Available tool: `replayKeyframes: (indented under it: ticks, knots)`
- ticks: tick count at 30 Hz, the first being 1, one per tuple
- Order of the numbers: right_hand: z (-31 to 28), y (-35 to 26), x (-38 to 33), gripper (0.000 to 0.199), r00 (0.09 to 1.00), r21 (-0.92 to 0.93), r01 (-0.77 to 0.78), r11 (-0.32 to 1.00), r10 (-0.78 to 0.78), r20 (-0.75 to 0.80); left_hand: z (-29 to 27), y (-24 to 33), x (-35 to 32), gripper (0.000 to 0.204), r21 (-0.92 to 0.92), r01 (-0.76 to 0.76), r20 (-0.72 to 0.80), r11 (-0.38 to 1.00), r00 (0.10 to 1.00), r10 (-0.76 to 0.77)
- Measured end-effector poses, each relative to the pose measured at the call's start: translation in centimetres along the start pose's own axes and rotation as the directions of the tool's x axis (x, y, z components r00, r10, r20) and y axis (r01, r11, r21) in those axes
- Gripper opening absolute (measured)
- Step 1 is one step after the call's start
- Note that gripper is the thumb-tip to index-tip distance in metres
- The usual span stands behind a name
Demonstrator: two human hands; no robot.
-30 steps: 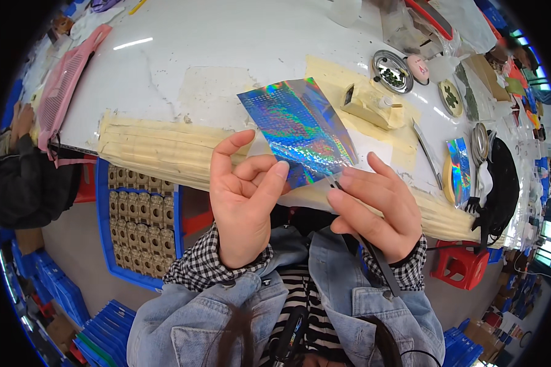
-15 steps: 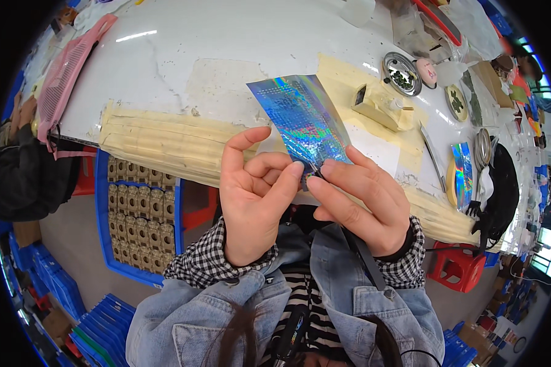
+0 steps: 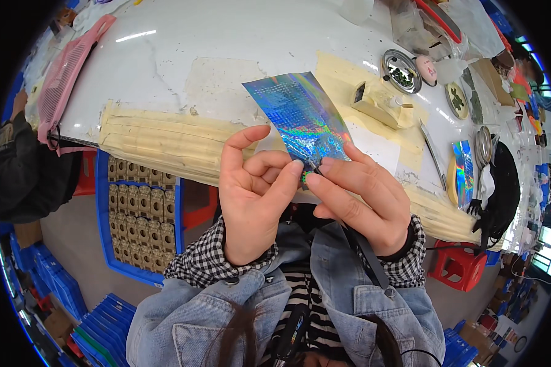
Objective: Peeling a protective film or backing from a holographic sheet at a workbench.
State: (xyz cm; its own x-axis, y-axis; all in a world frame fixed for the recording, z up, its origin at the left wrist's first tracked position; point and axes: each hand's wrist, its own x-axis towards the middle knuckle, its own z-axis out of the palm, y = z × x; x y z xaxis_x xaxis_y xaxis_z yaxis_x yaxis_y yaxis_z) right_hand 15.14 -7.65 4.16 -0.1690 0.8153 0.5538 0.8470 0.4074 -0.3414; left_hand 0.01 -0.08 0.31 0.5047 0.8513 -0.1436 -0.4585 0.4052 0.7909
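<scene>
Over the table's near edge, my left hand (image 3: pixel 254 189) pinches the lower end of a shiny blue holographic sheet (image 3: pixel 303 116) between thumb and fingers, its index finger raised apart. Rows of small raised dots cover the sheet, which tilts up and away from me. My right hand (image 3: pixel 367 196) is closed on dark tweezers (image 3: pixel 362 257), whose long end runs down past the palm. Their tip meets the sheet's lower end, close to my left thumb. The fingers partly hide that spot, and whether the tip holds a small piece cannot be made out.
On the white table (image 3: pixel 183 43) stand a cream block-shaped device (image 3: pixel 382 107), a round metal dish (image 3: pixel 402 71) of small dark pieces and another pair of tweezers (image 3: pixel 433 156). A pink basket (image 3: pixel 73 73) is at left. Below is a blue crate (image 3: pixel 107 244) of patterned parts.
The holographic sheet has tilted slightly, its upper end shifting a little left and up. My right fingers and the tweezers have moved slightly. My left hand stays nearly still.
</scene>
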Motion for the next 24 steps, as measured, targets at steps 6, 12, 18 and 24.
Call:
replayKeyframes:
  ticks: [6,12,18,24]
  knots:
    - [-0.52,-0.22,0.30,0.040,0.997,0.085,-0.072,0.994,0.070,0.026,0.06,-0.05,0.04,0.053,0.006,-0.012,0.009,1.000,1.000,0.012]
    - [-0.23,-0.08,0.29,0.038,0.999,0.057,-0.043,0.997,0.043,0.009,0.06,0.08,0.03,0.053,0.007,0.000,-0.003,1.000,1.000,0.000]
    - [0.35,-0.03,-0.16,0.034,0.998,-0.084,0.054,0.995,-0.057,-0.025,0.02,0.37,0.01,0.053,-0.011,0.028,0.005,1.000,1.000,-0.028]
    - [0.31,-0.05,-0.11,0.035,0.999,-0.067,0.049,0.997,-0.050,-0.016,0.02,0.45,0.01,0.053,0.002,0.037,-0.003,0.999,0.999,-0.037]
